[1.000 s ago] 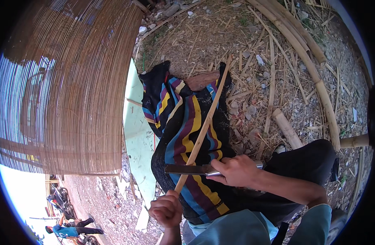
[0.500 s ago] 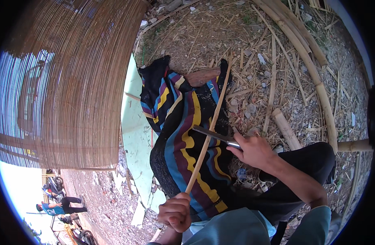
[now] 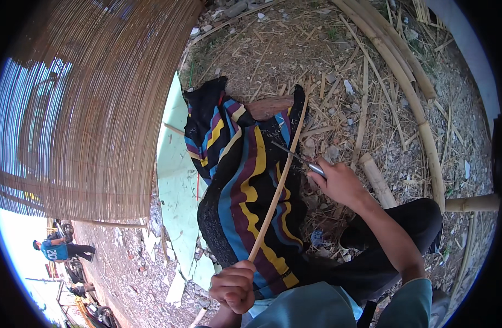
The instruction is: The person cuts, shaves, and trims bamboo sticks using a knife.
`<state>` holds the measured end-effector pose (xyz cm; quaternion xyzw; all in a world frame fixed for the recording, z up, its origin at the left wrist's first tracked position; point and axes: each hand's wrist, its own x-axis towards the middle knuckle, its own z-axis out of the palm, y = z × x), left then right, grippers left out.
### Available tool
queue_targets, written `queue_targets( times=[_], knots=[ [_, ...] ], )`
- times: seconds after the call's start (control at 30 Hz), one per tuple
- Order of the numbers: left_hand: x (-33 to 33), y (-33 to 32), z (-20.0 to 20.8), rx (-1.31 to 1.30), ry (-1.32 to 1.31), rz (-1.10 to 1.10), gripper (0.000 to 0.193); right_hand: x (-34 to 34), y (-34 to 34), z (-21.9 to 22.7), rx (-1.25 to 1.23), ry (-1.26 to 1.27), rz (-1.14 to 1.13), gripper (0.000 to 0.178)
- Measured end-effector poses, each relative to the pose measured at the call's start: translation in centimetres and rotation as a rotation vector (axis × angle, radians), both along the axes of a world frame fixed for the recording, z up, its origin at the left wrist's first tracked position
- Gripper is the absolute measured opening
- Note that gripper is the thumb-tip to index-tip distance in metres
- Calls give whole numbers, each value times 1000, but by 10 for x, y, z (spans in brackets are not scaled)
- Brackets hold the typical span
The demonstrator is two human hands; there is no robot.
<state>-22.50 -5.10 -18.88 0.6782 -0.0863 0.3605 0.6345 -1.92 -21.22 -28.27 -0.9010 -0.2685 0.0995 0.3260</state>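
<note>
My left hand [image 3: 233, 286] is closed round the near end of a long, thin bamboo strip [image 3: 274, 203], which slants up and away to the right. In my right hand [image 3: 338, 183] is the grey handle of a knife [image 3: 287, 150]. Its dark blade lies across the strip, toward the strip's far part. Beneath both is a striped cloth [image 3: 245, 180] in black, purple, blue and yellow, draped over my lap and the ground in front of me. A reddish-brown block [image 3: 268, 107] shows at the cloth's far edge.
A slatted bamboo blind [image 3: 92, 109] fills the left side. Beside the cloth lies a pale green board [image 3: 177, 164]. Bamboo poles [image 3: 424, 128], a short bamboo piece [image 3: 378, 179] and shavings cover the ground at right. Another person [image 3: 62, 250] stands far off at lower left, near motorbikes.
My right hand and the knife have moved away from me along the strip, and the blade is turned differently. My left hand keeps its hold. The distant person has shifted position.
</note>
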Motion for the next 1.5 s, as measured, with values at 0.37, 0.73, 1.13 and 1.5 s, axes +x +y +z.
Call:
queue_targets(
  times=[0.37, 0.73, 1.13, 1.5],
  knots=[
    [-1, 14, -2, -65, -57, 69, 59, -12, 16, -11, 53, 34, 9, 32],
    [15, 21, 9, -45, -91, 70, 56, -20, 2, 19, 185, 150, -70, 34],
    [22, 28, 28, 298, 101, 414, 51, -60, 2, 67, 413, 189, 340, 32],
    [23, 33, 42, 13, 232, 574, 22, -56, 20, 86, 585, 129, 270, 30]
  ],
)
